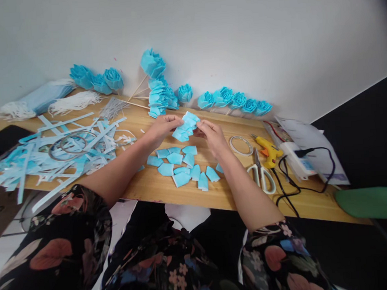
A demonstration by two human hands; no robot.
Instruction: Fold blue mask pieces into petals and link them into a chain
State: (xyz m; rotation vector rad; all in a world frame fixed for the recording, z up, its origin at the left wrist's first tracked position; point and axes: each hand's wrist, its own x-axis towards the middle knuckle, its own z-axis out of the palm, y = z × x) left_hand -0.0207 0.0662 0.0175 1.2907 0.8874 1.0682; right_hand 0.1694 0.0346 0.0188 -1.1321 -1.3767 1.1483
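Observation:
Between my two hands, above the wooden table (139,184), is a small bunch of blue fabric petals (186,127), their edges overlapping. My left hand (164,127) pinches the bunch from the left with thumb and fingers. On the opposite side my right hand (210,136) grips its right edge, fingertips pressed together. Below them, several loose blue petals (181,178) with pointed ends lie spread on the wood. Finished blue fabric flowers (153,63) stand or lie along the wall, some on thin wooden sticks (138,88).
A heap of blue and white strips (64,149) covers the left side, near a dark phone (4,142) and stacked face masks (44,98). To the right are a tape roll (241,145), scissors (261,175), a yellow glue gun (268,150) and a white power strip (297,160) with black cords.

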